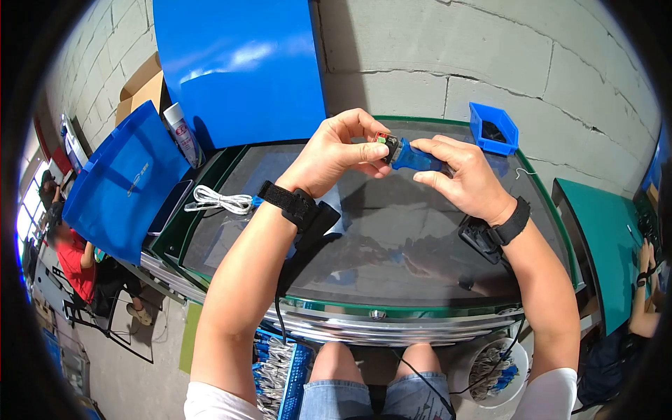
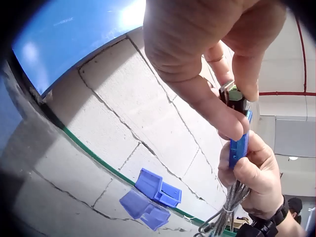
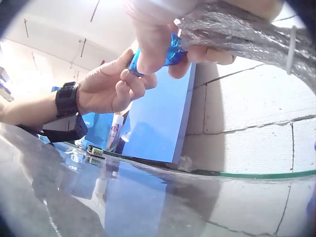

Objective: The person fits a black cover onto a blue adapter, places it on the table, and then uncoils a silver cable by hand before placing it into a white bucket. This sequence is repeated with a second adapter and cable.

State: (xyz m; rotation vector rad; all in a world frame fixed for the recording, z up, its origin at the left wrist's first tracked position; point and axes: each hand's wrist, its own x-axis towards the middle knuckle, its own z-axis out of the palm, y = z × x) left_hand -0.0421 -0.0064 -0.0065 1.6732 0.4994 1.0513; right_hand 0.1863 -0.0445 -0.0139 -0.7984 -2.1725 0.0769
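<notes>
Above the dark tabletop [image 1: 392, 238], the left hand [image 1: 334, 152] pinches a small dark block with a green and red part [image 1: 386, 142] between thumb and fingers. The right hand [image 1: 467, 175] grips a blue connector [image 1: 414, 158] that meets the block end to end. In the left wrist view, the blue connector [image 2: 238, 150] stands below the block [image 2: 235, 100], and a bundle of grey cable [image 2: 232, 202] hangs beneath the right hand [image 2: 259, 180]. The cable bundle [image 3: 237, 29], tied with a white band, crosses the top of the right wrist view, near the fingers.
A coiled white cable [image 1: 218, 200] lies on the table's left, with a spray can [image 1: 183, 136] and blue bin [image 1: 133, 189] beyond it. A small blue tray [image 1: 494, 129] stands at the back right. Below the front edge are a blue basket [image 1: 297, 381] and white bucket [image 1: 458, 371] of cables.
</notes>
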